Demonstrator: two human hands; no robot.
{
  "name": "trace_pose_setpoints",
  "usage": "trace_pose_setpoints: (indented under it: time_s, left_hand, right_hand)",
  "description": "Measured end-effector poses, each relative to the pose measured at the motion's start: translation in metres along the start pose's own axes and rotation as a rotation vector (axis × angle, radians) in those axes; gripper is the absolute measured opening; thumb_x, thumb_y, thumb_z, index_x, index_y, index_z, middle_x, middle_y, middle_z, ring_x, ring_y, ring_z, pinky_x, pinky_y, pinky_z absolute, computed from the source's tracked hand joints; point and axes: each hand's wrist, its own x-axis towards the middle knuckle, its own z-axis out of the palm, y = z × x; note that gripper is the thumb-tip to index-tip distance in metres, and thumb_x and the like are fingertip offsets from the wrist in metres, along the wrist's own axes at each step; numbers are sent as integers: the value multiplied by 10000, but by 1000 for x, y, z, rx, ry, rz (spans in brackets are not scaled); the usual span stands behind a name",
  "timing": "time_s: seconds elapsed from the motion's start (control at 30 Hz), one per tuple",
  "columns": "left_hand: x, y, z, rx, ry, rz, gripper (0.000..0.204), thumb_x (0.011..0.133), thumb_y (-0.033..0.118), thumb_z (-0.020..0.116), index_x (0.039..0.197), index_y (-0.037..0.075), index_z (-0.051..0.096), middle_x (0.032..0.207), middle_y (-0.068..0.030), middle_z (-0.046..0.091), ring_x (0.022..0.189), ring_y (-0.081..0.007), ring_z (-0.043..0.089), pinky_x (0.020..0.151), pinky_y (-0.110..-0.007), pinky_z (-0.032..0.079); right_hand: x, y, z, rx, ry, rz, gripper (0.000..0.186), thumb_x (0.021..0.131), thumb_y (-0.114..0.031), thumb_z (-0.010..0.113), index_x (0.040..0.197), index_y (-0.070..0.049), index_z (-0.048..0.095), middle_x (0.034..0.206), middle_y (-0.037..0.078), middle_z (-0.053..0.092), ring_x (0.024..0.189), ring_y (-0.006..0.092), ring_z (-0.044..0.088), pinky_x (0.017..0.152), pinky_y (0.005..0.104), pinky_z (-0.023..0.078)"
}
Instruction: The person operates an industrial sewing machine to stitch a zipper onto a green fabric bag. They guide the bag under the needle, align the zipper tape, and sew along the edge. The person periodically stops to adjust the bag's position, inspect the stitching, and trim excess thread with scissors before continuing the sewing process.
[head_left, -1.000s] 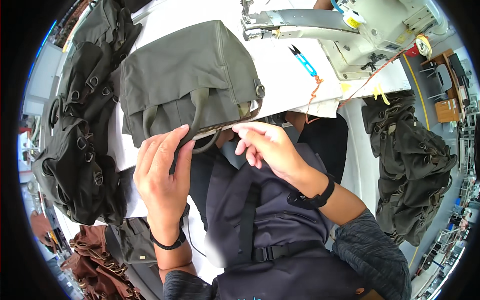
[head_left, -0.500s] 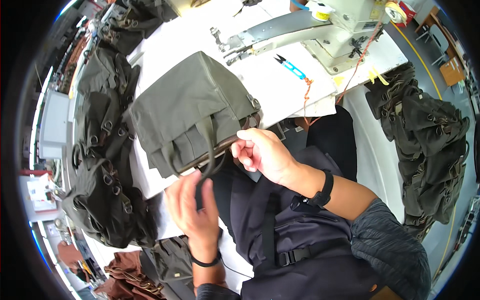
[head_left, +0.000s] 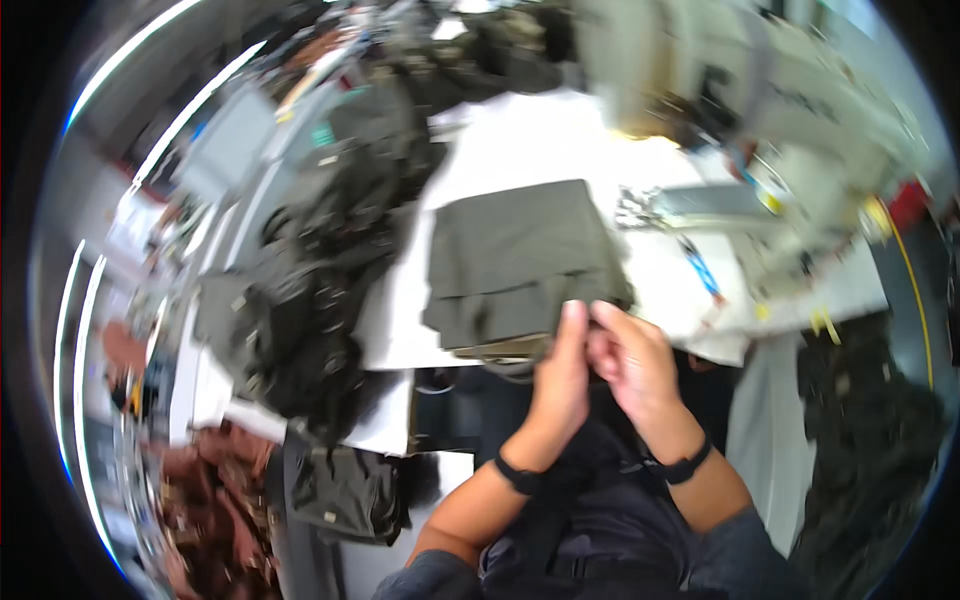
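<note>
We take the white worktable (head_left: 520, 150) as our landmark; the frame is motion-blurred, so fine detail is lost. On its far right stands a pale sewing machine (head_left: 800, 130); along its left edge slumps a dark heap of finished bags (head_left: 310, 270), with a rust-brown pile (head_left: 200, 500) further down to the left of it. Near the table's near edge lies the olive-green bag (head_left: 515, 265), flat, its long axis running away from us, its near end overhanging toward our lap. Both hands meet at that near end: our left hand (head_left: 562, 372) is raised with fingers extended upward against the bag's edge, our right hand (head_left: 632, 358) curled beside it, touching. Both appear to pinch the hem, though blur hides the exact grip. Neither hand is clearly nearer. A blue-handled tool (head_left: 700, 268) lies on the table just right of the bag.
</note>
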Motion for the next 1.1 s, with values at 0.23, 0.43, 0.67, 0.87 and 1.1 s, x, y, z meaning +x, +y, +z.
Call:
trace_pose_setpoints:
  time_s: [0.23, 0.43, 0.67, 0.87, 1.1]
  left_hand:
    - [25, 11, 26, -112, 108, 197, 578, 1063, 609, 566, 1203, 59, 674, 1034, -25, 697, 918, -124, 623, 800, -287, 530]
    - [28, 19, 15, -416, -52, -95, 732, 1040, 707, 462, 1294, 36, 606, 990, -130, 729, 660, -250, 681, 485, -378, 539]
    - [73, 57, 32, -339, 91, 67, 535, 1071, 543, 542, 1315, 72, 610, 1236, -88, 691, 1110, -257, 627, 962, -437, 485]
    - [171, 86, 40, -473, 93, 63, 400, 1099, 309, 478, 1401, 63, 569, 1357, -149, 647, 1172, -308, 623, 985, -466, 521]
    - [215, 49, 127, -263, 36, 192, 841, 1015, 677, 574, 1555, 45, 447, 1128, -94, 616, 959, -227, 581, 906, -404, 513]
  right_hand:
    - [11, 12, -9, 247, 70, 0, 167, 1043, -276, 700, 960, -135, 662, 736, -21, 602, 521, 61, 473, 447, 216, 335]
    - [38, 36, -23, 170, 173, 49, 257, 1008, -284, 747, 845, -103, 665, 680, 10, 634, 502, 64, 483, 442, 245, 350]
    - [45, -15, -36, 8, -13, 107, 384, 1065, -352, 667, 1064, 26, 741, 767, 63, 695, 547, 77, 562, 484, 224, 441]
    - [56, -93, -61, -1090, 124, -1174, 124, 999, -103, 689, 1035, 6, 734, 841, 94, 707, 701, 191, 648, 644, 342, 503]
    - [119, -156, -87, -2071, 96, -1065, 168, 975, -110, 681, 1108, -15, 719, 1062, 168, 697, 1022, 368, 641, 912, 464, 485]
